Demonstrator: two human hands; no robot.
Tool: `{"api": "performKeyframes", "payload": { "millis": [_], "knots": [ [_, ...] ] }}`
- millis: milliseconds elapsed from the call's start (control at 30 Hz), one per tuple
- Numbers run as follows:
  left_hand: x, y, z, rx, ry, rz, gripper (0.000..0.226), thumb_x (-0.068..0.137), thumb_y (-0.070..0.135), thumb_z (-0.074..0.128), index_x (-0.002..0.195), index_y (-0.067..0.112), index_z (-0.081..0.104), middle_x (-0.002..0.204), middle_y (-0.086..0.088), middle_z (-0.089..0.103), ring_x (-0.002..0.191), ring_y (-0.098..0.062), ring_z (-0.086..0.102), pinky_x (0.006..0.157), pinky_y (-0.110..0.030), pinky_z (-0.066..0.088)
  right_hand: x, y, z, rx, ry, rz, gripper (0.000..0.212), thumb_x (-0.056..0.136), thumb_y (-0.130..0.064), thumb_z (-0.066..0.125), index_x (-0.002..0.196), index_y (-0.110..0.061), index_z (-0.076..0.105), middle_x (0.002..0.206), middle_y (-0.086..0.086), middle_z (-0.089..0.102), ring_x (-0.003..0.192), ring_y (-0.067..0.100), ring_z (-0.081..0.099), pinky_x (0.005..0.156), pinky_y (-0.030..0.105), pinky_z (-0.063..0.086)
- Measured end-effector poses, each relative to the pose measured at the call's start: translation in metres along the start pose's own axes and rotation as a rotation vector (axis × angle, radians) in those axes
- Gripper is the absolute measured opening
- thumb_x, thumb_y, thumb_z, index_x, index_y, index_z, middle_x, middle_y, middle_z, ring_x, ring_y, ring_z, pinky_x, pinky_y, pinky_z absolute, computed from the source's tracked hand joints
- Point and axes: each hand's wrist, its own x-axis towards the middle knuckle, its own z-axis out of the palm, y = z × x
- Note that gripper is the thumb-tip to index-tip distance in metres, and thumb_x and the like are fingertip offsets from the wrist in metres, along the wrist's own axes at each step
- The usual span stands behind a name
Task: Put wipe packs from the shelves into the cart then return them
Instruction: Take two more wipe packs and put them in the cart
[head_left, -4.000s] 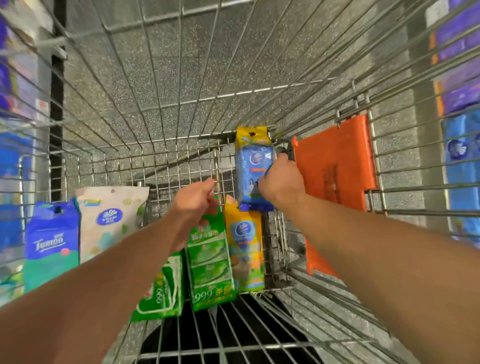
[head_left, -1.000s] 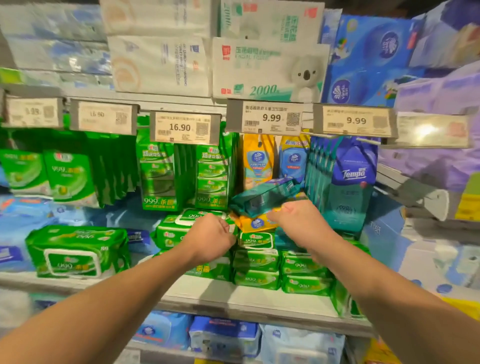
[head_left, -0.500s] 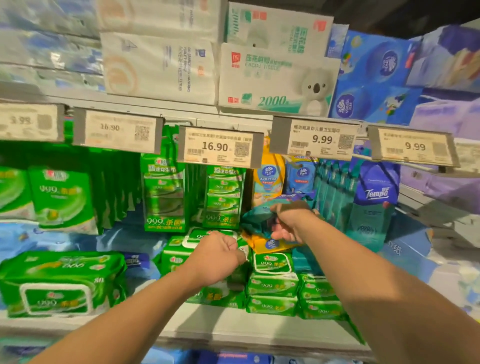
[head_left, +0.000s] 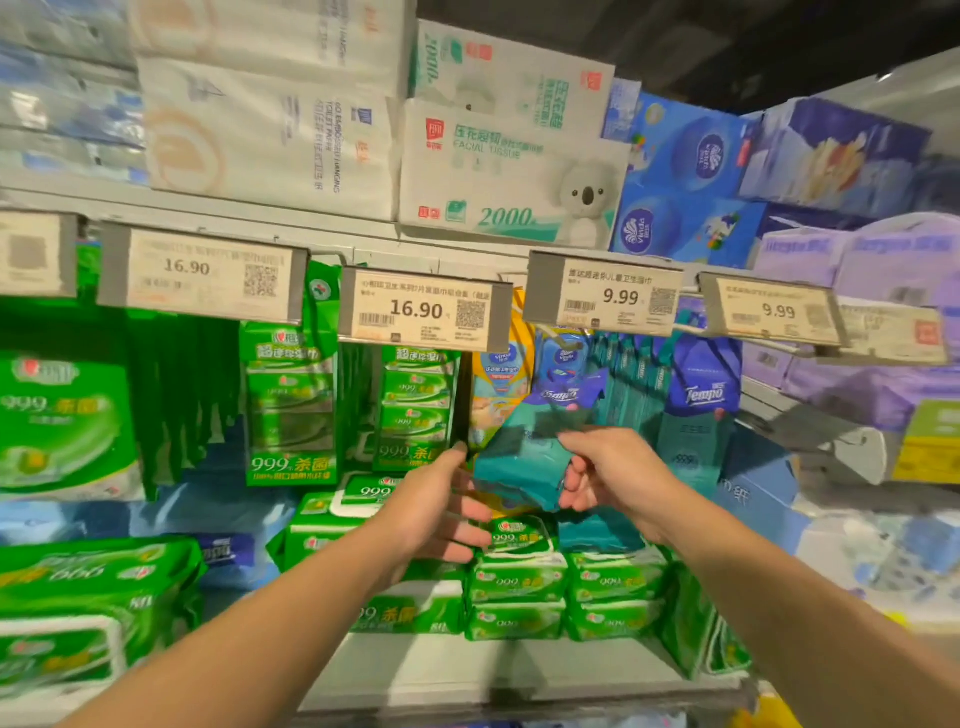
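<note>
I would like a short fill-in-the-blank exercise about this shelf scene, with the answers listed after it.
1. The right hand holds a soft teal and blue wipe pack in its ____.
2. The left hand, fingers straight, holds ____.
3. The price tag directly above the left hand reads ____.
4. The white facial tissue pack on the upper shelf shows a grey ____.

Answers: grip; nothing; 16.90; koala

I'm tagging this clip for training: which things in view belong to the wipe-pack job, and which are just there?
In the job:
right hand, gripping the teal pack
left hand, open beside it
hanging Tempo packs

Just there:
green 999 packs
koala tissue box
price tags
</note>
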Motion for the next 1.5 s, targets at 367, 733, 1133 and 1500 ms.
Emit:
{"api": "performKeyframes", "payload": {
  "millis": [367, 733, 1133, 1500],
  "knots": [
    [-0.003, -0.016, 0.024, -0.399, -0.123, 0.056, 0.085, 0.073, 0.068, 0.07, 0.134, 0.01, 0.057, 0.121, -0.023, 0.069, 0.103, -0.04, 0.07, 0.079, -0.047, 0.059, -0.048, 0.029, 0.013, -0.241, -0.361, -0.241, 0.033, 0.101, -0.027, 0.054, 0.071, -0.015, 0.059, 0.065, 0.006, 0.061, 0.061, 0.017, 0.057, 0.059, 0.026, 0.048],
    [-0.014, -0.039, -0.014, -0.403, 0.152, 0.333, 0.039, 0.098, 0.042, 0.054, 0.117, 0.009, 0.056, 0.101, -0.01, 0.075, 0.088, -0.026, 0.072, 0.079, -0.045, 0.058, -0.001, 0.019, -0.008, 0.002, 0.091, 0.39, 0.039, 0.098, -0.036, 0.047, 0.064, -0.019, 0.046, 0.049, -0.002, 0.051, 0.026, 0.004, 0.02, 0.032, 0.008, 0.011],
    [-0.028, -0.055, -0.041, -0.323, 0.225, 0.343, 0.028, 0.095, 0.045, 0.058, 0.11, 0.022, 0.063, 0.107, -0.004, 0.076, 0.102, -0.025, 0.072, 0.094, -0.048, 0.054, 0.032, 0.015, 0.025, 0.057, 0.17, 0.486, 0.028, 0.104, -0.022, 0.04, 0.081, -0.011, 0.051, 0.05, 0.006, 0.066, 0.021, 0.004, 0.042, 0.03, 0.006, 0.014],
    [-0.035, -0.051, -0.036, -0.337, 0.191, 0.365, 0.026, 0.099, 0.038, 0.053, 0.113, 0.017, 0.061, 0.104, -0.005, 0.077, 0.092, -0.02, 0.074, 0.08, -0.037, 0.057, 0.021, 0.022, 0.021, 0.083, 0.248, 0.274, 0.027, 0.099, -0.02, 0.049, 0.079, -0.007, 0.06, 0.075, 0.012, 0.074, 0.056, 0.018, 0.072, 0.04, 0.02, 0.048]
  ]
}}
